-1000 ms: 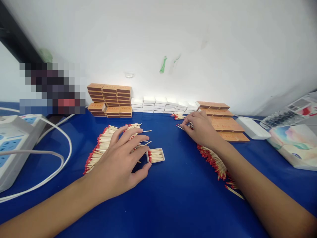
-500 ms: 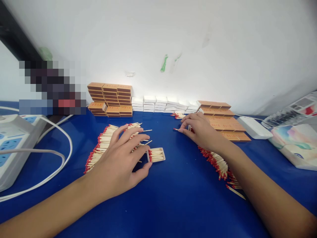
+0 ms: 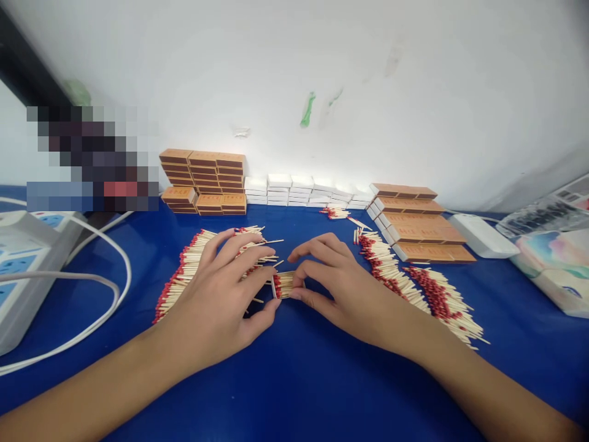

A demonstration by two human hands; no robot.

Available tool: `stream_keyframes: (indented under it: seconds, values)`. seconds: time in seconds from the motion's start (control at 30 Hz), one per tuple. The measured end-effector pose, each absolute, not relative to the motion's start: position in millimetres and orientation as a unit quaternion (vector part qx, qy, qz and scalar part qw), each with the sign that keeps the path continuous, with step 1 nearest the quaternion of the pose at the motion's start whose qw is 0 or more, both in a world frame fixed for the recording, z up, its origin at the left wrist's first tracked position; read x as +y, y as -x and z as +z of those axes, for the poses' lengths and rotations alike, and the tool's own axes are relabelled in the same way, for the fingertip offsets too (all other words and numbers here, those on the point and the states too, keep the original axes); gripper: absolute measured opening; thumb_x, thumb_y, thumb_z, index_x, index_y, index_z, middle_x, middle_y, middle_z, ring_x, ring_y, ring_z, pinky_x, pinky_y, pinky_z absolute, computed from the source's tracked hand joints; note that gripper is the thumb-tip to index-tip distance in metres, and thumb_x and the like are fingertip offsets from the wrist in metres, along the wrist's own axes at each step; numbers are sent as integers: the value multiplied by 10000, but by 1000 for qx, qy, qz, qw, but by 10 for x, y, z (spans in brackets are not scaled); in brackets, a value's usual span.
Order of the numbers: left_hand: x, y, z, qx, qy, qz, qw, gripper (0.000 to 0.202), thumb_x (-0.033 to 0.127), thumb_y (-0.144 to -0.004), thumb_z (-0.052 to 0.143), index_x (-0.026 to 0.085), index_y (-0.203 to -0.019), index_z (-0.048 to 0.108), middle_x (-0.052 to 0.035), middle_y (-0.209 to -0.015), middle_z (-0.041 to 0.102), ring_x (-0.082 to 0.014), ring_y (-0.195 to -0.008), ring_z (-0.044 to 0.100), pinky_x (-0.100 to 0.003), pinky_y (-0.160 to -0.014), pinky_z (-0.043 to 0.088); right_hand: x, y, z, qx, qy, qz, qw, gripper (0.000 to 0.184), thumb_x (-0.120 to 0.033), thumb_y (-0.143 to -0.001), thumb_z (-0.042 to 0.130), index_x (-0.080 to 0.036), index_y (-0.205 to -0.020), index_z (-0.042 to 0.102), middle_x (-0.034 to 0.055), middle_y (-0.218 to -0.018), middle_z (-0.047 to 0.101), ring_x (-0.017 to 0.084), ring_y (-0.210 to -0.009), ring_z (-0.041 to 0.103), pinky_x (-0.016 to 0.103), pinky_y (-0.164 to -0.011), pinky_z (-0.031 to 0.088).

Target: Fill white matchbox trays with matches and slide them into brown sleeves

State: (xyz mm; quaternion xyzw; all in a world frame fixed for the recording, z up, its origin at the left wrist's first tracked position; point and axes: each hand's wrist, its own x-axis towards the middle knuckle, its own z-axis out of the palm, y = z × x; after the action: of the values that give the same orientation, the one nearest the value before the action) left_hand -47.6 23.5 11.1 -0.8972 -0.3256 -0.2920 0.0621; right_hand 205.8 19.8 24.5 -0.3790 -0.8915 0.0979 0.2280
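A small white matchbox tray lies on the blue tabletop, filled with red-headed matches, heads to the left. My left hand grips the tray's left end between thumb and index finger, the other fingers arched above a pile of loose matches. Over the tray's right end, my right hand pinches a match with thumb and index finger, low among the others. Its fingers hide that end of the tray and part of the match. Beyond my right wrist lie more match piles.
Brown matchboxes stand stacked at back left and back right, with white trays between them along the wall. A power strip with white cables is at far left. A tissue pack and white adapter lie right.
My right hand has come from the back right pile down and left to the tray, bringing a match. The right-hand match piles are now uncovered. My left hand stays at the tray.
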Motion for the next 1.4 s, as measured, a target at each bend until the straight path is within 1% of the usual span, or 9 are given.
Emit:
stream_keyframes:
  seconds: [0.27, 0.4, 0.53, 0.7, 0.8, 0.93, 1.1, 1.3, 1.4]
  values:
    - [228, 480, 108, -318, 900, -292, 54, 167, 295, -1031, 680, 202, -1126, 781, -98, -1325, 791, -360, -1428, 644, -617, -1290, 398, 219, -2063, 242, -878, 393, 118, 246, 98, -174, -1038, 723, -252, -984, 700, 91, -1248, 734, 289, -1253, 602, 502, -1085, 538]
    - [227, 477, 107, -318, 900, -294, 48, 167, 285, -1026, 687, 197, -1129, 783, -104, -1329, 788, -362, -1424, 644, -630, -1289, 388, 420, -2267, 214, -863, 421, 75, 271, 116, -256, -1052, 706, -247, -936, 703, 92, -1148, 758, 295, -1154, 636, 504, -1070, 521]
    - [223, 481, 105, -317, 900, -296, 44, 153, 294, -1027, 697, 205, -1118, 782, -100, -1342, 784, -357, -1415, 639, -633, -1285, 388, 768, -2734, 197, -768, 595, -74, 224, 211, -304, -974, 744, -234, -779, 703, 125, -864, 744, 358, -958, 644, 514, -899, 510]
    - [218, 487, 105, -314, 900, -298, 46, 158, 300, -1038, 683, 203, -1111, 783, -94, -1339, 785, -358, -1444, 619, -616, -1293, 374, 889, -2979, 320, -675, 723, -32, 142, 326, -301, -985, 666, -238, -666, 667, 105, -773, 757, 290, -757, 671, 414, -701, 447]
    - [222, 487, 101, -312, 900, -302, 46, 161, 298, -1032, 692, 195, -1112, 786, -98, -1335, 787, -363, -1436, 625, -622, -1285, 381, 829, -2902, 375, -670, 735, 7, 109, 297, -293, -987, 643, -226, -708, 718, 90, -795, 777, 260, -723, 677, 381, -647, 420]
    - [225, 486, 94, -310, 900, -302, 48, 169, 303, -1031, 699, 191, -1124, 785, -102, -1338, 786, -366, -1434, 629, -625, -1283, 384, 794, -2850, 351, -701, 707, -4, 92, 200, -252, -947, 662, -209, -812, 803, 104, -911, 818, 268, -818, 722, 355, -677, 444]
    - [222, 484, 94, -310, 901, -301, 46, 160, 300, -1034, 695, 199, -1119, 785, -101, -1334, 787, -361, -1425, 636, -627, -1281, 386, 823, -2894, 290, -688, 721, 23, 78, 234, -276, -947, 664, -210, -755, 780, 105, -836, 814, 267, -759, 722, 360, -652, 450]
    - [222, 480, 101, -308, 901, -303, 42, 159, 300, -1027, 706, 194, -1114, 786, -103, -1324, 789, -351, -1401, 645, -632, -1278, 392, 824, -2916, 297, -721, 672, 97, 135, 313, -343, -1006, 587, -226, -850, 832, 73, -856, 823, 248, -772, 720, 349, -671, 476]
    - [223, 479, 100, -306, 901, -304, 41, 161, 304, -1029, 706, 196, -1117, 786, -101, -1321, 790, -347, -1392, 647, -629, -1277, 392, 852, -2976, 254, -731, 661, 57, 161, 289, -339, -998, 589, -215, -912, 835, 87, -892, 815, 265, -817, 711, 363, -707, 487]
